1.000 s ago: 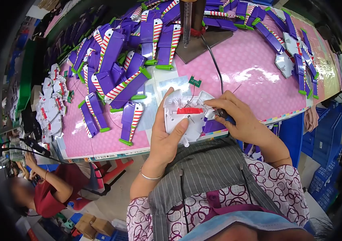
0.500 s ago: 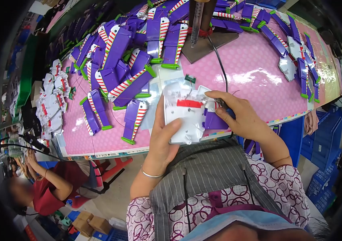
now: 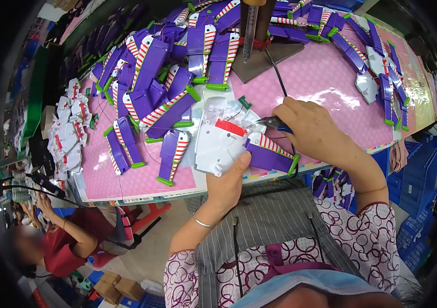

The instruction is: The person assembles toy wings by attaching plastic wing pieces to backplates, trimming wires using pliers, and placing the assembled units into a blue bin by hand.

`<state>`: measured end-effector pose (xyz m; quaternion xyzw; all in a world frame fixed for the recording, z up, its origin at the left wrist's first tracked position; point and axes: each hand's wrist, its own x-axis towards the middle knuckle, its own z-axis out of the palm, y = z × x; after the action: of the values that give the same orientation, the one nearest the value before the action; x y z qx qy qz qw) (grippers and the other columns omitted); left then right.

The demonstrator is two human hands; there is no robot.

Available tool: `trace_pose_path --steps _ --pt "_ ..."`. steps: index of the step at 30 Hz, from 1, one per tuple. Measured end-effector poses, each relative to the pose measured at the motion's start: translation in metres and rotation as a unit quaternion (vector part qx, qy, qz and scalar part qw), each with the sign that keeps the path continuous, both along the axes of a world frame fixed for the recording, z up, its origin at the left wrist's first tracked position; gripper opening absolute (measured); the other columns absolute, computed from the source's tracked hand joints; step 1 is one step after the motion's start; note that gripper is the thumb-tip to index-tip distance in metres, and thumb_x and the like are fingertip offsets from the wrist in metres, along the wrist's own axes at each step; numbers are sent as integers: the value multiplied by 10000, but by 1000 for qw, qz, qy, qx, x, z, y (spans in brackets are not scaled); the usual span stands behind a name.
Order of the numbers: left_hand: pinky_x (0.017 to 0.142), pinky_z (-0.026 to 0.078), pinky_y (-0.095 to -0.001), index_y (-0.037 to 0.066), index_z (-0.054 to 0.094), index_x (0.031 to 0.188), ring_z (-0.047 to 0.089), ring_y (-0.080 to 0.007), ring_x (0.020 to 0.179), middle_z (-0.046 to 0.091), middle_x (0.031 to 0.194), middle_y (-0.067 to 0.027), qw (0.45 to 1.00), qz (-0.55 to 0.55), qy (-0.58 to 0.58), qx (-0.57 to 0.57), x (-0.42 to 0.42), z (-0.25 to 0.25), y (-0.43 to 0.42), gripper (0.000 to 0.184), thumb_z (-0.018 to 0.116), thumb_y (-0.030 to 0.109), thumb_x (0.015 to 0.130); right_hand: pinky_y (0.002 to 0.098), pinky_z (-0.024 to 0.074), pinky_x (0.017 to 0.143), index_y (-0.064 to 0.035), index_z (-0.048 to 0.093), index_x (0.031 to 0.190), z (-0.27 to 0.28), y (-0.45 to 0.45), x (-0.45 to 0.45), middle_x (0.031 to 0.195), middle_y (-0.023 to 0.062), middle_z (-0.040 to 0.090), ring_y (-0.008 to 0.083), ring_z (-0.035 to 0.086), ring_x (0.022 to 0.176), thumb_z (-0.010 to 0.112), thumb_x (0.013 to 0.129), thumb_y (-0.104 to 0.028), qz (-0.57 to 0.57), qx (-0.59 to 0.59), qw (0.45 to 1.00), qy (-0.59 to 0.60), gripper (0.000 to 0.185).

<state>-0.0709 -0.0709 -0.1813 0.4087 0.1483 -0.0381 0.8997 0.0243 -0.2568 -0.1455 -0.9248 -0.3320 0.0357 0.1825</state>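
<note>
My left hand point(image 3: 227, 186) grips a white plastic shell point(image 3: 218, 146) from its lower edge, thumb on the inner face. A strip of red tape point(image 3: 230, 127) crosses the shell, and a small green circuit board point(image 3: 244, 102) hangs on a wire above its top edge. At the shell's right side sits a purple wing piece point(image 3: 271, 154) with a red-striped edge and green tip. My right hand point(image 3: 313, 127) is closed around dark-handled pliers point(image 3: 275, 123), whose tips are at the shell's upper right edge.
Purple wing pieces point(image 3: 149, 61) are heaped at the upper left. White shells point(image 3: 68, 131) lie at the far left, and joined pieces point(image 3: 377, 66) at the right. A metal stand point(image 3: 264, 61) rises at the back, with a black cable. Another person point(image 3: 70, 236) sits at the lower left.
The shell has tilted and shifted slightly left and down. The wing piece beside it now shows more fully. My right hand has turned, bringing the pliers' tips into view.
</note>
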Motion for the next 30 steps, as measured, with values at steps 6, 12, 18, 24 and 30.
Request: trace_pose_path --steps 6,12,18,24,30 --pt "932 434 -345 53 418 1243 517 -189 1080 520 1157 -70 999 -25 17 26 0 -1 2 468 622 5 824 362 461 614 -55 502 881 11 9 9 807 88 537 246 587 740 607 723 -134 37 -94 993 56 206" --pt "900 440 -318 7 456 1211 538 -184 1039 548 1134 -92 998 -2 7 65 4 0 8 452 664 44 812 354 469 571 -53 490 851 20 7 17 751 88 556 257 608 671 592 719 -116 88 -67 992 -67 178" --pt "886 449 -314 7 452 1209 537 -182 1030 540 1135 -90 999 -2 5 50 5 0 6 461 669 29 803 338 467 585 -53 486 855 13 12 14 758 82 537 236 593 694 595 711 -112 65 -112 991 21 190" --pt "898 443 -320 11 447 1213 536 -191 1037 538 1135 -92 999 10 13 46 7 0 7 468 667 18 801 353 474 623 -54 477 881 19 11 17 798 89 548 242 600 739 630 699 -145 77 -95 992 -19 255" --pt "897 440 -314 11 443 1219 536 -188 1036 538 1138 -92 999 14 -9 52 8 2 5 475 668 20 801 356 469 612 -52 483 876 11 14 16 755 82 537 242 593 702 622 700 -145 72 -62 995 -12 243"
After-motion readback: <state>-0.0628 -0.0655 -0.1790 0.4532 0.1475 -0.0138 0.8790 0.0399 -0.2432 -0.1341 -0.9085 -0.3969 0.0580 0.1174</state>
